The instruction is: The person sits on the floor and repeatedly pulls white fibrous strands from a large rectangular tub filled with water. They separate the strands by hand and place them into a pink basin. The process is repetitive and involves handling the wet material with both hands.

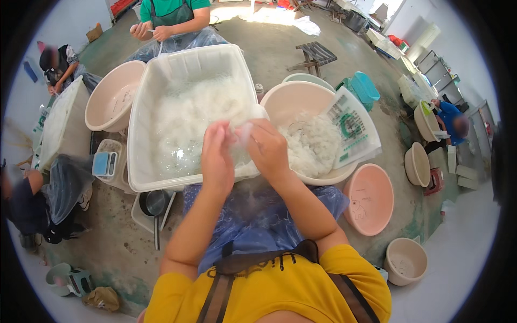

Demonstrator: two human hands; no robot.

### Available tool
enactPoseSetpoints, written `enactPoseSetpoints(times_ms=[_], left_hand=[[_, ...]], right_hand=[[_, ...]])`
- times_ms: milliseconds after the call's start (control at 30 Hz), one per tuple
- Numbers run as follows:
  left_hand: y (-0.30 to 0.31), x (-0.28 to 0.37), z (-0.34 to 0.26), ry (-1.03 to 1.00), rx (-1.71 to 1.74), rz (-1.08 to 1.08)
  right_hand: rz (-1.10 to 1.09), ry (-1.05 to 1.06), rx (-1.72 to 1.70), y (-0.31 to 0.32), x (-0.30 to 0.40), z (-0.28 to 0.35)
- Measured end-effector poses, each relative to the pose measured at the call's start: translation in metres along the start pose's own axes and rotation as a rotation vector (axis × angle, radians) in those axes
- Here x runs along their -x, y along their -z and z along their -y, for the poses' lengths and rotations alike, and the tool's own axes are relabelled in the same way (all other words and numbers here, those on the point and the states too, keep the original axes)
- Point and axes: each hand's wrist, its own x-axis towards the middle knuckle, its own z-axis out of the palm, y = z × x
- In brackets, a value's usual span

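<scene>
My left hand (218,155) and my right hand (268,149) meet over the near right part of a large white plastic tub (139,161). Between their fingers is a small wisp of whitish, translucent material (243,133), blurred. The tub holds water with a mass of pale fibrous material (210,105) in it. To the right stands a beige plastic basin (293,95) with more of the white stringy material (311,149). A printed white plastic bag (355,125) lies over that basin's right side.
A co-worker in a green shirt (198,5) sits beyond the tub; others sit at the left and right. A beige basin (115,97), a scale (105,163) and a metal saucepan (154,204) stand left. A pink basin (369,200) and a folding stool (317,52) are on the right.
</scene>
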Motion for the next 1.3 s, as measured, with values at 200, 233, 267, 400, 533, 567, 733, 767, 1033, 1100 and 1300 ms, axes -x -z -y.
enactPoseSetpoints(times_ms=[200, 233, 267, 400, 533, 567, 733, 767, 1033, 1100, 1300], left_hand=[[0.007, 0.049, 0.051, 0.709, 0.477, 0.025], [-0.001, 0.045, 0.041, 0.699, 0.472, 0.051], [-0.007, 0.039, 0.031, 0.689, 0.468, 0.076], [0.003, 0.043, 0.010, 0.755, 0.490, 0.346], [0.000, 0.034, -0.047, 0.446, -0.088, 0.559], [-0.004, 0.027, -0.061, 0.399, -0.275, 0.609], [-0.002, 0.024, -0.044, 0.161, -0.394, 0.573], [0.000, 0.025, -0.034, 0.101, -0.301, 0.537], [0.016, 0.039, 0.003, -0.608, -1.074, 0.748], [0.018, 0.027, 0.024, -0.862, -1.205, 0.728], [-0.001, 0.001, -0.016, -0.540, -0.392, 0.591]], right_hand=[[0.077, 0.121, 0.494, 0.014, 0.033, -0.003], [0.062, 0.073, 0.385, 0.013, 0.034, -0.002], [0.047, 0.027, 0.277, 0.013, 0.034, -0.002], [-0.146, -0.858, -0.851, 0.029, 0.025, 0.007], [0.373, 0.040, -0.137, 0.070, -0.007, 0.021], [0.414, 0.078, -0.026, 0.074, -0.008, 0.028], [0.532, 0.075, 0.373, 0.076, -0.019, 0.071], [0.430, 0.102, 0.286, 0.074, -0.019, 0.069], [-0.075, -0.768, -0.975, 0.068, -0.002, 0.040], [0.114, -0.750, -1.013, 0.070, 0.007, 0.006], [0.304, -0.104, 0.450, 0.058, 0.019, -0.076]])
